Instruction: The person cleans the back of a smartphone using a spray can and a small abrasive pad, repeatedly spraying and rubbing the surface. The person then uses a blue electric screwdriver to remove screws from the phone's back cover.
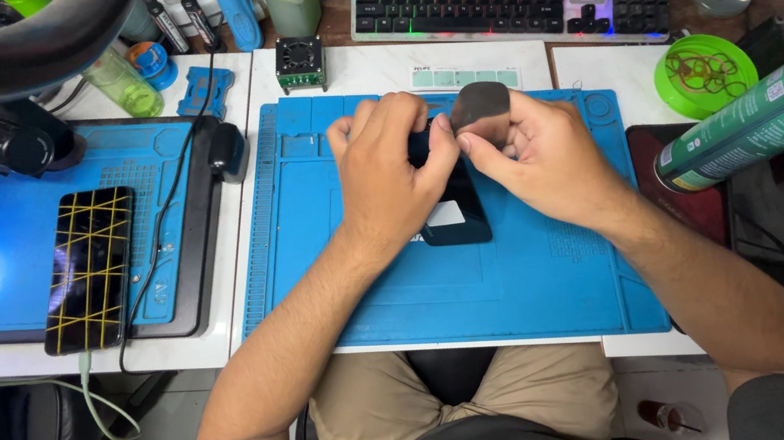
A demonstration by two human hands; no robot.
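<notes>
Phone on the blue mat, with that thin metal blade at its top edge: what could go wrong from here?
1. The thin metal pry blade, pinched in the right hand, could slip toward the left hand gripping the dark phone.
2. The phone seems held only at its top, so it could skid on the blue mat.
3. The green spray can lies by the right forearm and might get knocked.

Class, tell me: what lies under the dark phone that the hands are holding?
Under the phone lies the blue work mat. The left hand and right hand cover its upper end.
</notes>
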